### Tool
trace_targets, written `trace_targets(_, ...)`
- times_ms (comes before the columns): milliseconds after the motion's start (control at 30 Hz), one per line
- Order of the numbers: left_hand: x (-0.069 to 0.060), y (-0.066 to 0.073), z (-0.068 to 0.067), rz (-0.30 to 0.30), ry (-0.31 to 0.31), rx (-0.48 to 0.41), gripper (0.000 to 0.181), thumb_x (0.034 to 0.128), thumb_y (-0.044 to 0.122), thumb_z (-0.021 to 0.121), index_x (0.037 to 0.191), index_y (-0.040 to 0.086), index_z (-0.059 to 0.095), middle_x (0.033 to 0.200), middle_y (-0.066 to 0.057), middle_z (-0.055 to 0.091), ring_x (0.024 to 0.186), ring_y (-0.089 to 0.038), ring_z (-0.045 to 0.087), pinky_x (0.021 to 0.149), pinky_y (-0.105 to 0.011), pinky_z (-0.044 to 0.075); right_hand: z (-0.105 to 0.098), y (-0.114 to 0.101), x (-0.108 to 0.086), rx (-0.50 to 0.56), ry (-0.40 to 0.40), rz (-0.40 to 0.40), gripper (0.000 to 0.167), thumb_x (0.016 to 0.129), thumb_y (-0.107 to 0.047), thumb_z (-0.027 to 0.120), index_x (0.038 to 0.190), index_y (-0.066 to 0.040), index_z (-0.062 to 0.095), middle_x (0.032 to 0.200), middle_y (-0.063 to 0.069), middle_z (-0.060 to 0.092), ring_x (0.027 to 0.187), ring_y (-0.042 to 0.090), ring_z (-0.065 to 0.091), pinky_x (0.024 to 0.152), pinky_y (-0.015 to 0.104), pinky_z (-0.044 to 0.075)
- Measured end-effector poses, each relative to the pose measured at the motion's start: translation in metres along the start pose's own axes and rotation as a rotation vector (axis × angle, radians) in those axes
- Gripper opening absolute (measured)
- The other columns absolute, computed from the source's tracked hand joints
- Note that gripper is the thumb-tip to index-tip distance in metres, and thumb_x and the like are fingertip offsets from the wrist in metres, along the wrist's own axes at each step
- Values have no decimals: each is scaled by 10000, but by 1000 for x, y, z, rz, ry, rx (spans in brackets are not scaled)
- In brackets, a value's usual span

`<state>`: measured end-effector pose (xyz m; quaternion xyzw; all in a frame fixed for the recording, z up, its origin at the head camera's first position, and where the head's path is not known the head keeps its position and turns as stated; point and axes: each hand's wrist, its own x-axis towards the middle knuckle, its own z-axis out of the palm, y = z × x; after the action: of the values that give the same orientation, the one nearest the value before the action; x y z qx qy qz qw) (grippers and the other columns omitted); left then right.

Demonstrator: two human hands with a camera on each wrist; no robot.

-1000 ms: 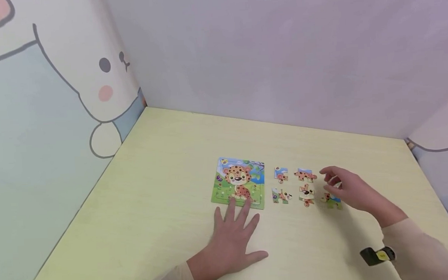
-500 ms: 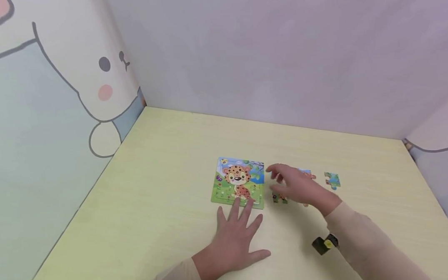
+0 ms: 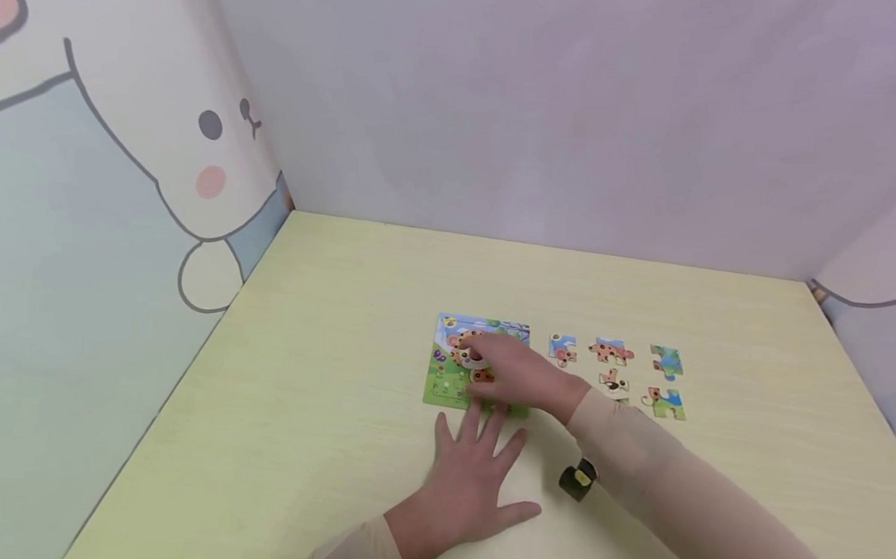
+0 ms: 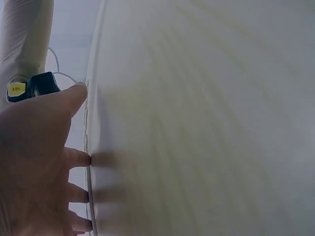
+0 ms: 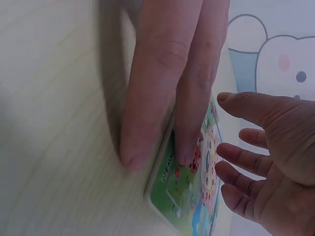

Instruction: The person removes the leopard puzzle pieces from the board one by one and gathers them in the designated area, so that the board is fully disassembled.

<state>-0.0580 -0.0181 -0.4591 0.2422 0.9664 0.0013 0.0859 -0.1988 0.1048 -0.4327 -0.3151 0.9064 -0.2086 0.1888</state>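
A square puzzle board with a spotted leopard cub picture lies flat on the table. My left hand has its fingers spread, with fingertips at the board's near edge; in the right wrist view one finger rests on the board's green border. My right hand is over the board and hides part of the picture. Its fingers are loosely bent in the right wrist view, with nothing seen between them. To the right lie loose jigsaw pieces, among them a bear-ear piece, a spotted piece and an eye piece.
A blue-green piece and a tail piece lie farthest right on the pale yellow table. A lilac wall stands behind the table. A cartoon-printed wall bounds the left side.
My right hand has swept left, from above the rightmost pieces, across the others, to over the board. My left hand has stayed almost still at the board's near edge.
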Motion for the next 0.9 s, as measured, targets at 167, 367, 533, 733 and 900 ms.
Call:
trace_targets(167,-3,1,1,3,49,30,843,904,881,411,1572,370,459,1711,-24,330,1581,-339,290,1066,-698,397,5,-8,11,-38,-2,-41,652,922,-278,818,1477,-77,543,1314,81,683,1276,289,599,1137,494,449)
trace_targets(367,-5,1,1,9,111,75,841,889,891,423,1551,377,486,1673,-11,378,1528,-319,313,1041,-681,403,12,-13,16,-94,9,-84,612,912,-284,824,1432,-99,561,1364,105,647,1338,317,561,1161,527,417)
trace_targets(533,-5,1,1,17,96,77,840,897,893,399,1559,382,474,1667,-18,384,1511,-323,321,1045,-689,398,15,-17,16,-105,20,-98,600,919,-247,811,1441,-82,566,1448,158,593,1386,360,530,1176,518,415)
trace_targets(733,-4,0,-1,20,61,68,844,906,893,372,1575,384,449,1678,-29,370,1522,-331,310,1055,-698,392,16,-18,17,-89,-5,-71,588,939,-225,793,1462,-104,554,1462,135,570,1369,324,531,1157,488,439)
trace_targets(900,-4,-1,-2,20,36,58,852,907,894,366,1585,384,434,1691,-31,354,1535,-338,301,1063,-703,388,16,-17,18,-77,-21,-67,586,947,-211,778,1476,-119,542,1449,130,557,1327,303,537,1128,482,455)
